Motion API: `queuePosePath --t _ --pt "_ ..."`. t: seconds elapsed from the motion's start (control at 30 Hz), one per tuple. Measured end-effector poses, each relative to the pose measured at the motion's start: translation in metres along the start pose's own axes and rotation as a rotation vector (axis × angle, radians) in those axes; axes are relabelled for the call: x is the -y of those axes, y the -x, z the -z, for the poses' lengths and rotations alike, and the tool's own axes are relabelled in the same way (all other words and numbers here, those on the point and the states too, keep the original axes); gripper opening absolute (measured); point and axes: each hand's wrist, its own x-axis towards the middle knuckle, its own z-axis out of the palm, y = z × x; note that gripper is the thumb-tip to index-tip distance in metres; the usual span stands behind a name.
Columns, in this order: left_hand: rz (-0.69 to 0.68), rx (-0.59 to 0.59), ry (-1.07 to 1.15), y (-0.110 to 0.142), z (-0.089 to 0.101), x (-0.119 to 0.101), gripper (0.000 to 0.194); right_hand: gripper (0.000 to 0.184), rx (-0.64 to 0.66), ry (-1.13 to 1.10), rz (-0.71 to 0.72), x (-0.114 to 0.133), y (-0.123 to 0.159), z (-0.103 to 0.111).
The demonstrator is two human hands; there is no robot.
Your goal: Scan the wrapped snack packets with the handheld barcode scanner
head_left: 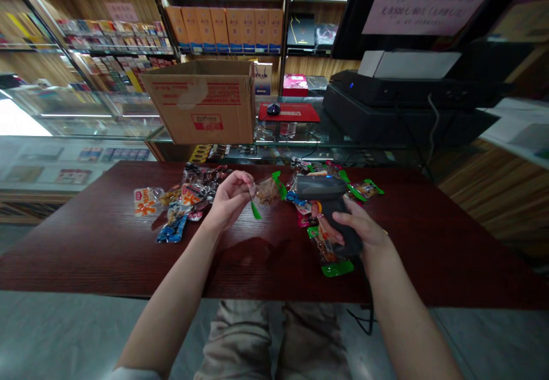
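Observation:
Pinched in my left hand [234, 197] is a clear snack packet [268, 191] with green ends and brown food inside, raised above the dark wooden table [257, 274]. My right hand [360, 226] wraps round the handle of a black barcode scanner [323, 187], whose head points left toward that packet. Under the scanner lies another green-ended snack packet [337, 266], partly covered by the hand. A pile of mixed snack packets [201, 180] sits left of my left hand, with a blue packet [171, 223] at its front. More packets lie behind the scanner, partly hidden.
An open cardboard box [206, 106] stands behind the table on a glass counter. A mouse [273, 108] rests on a red mat [302, 112]. Black equipment [386, 106] is at the back right. The scanner's cable [371, 306] hangs over the front edge.

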Motion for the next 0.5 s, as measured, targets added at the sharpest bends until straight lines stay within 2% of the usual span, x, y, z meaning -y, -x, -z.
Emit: queuePosePath --t 0.1,0.27,0.4,0.5 --pt "-0.002 -0.003 0.002 0.000 0.001 0.001 0.027 0.034 -0.037 0.019 0.003 0.003 0.002 0.003" --pt "0.075 -0.080 0.041 -0.003 -0.003 0.011 0.031 0.028 -0.213 0.021 0.035 0.010 0.004 0.013" --pt "0.248 -0.198 0.057 -0.017 -0.031 0.047 0.035 0.021 -0.366 -0.031 0.134 0.014 0.004 0.024" --pt "0.336 -0.167 -0.002 -0.037 -0.065 0.087 0.032 0.021 -0.460 -0.069 0.208 0.017 0.005 0.030"
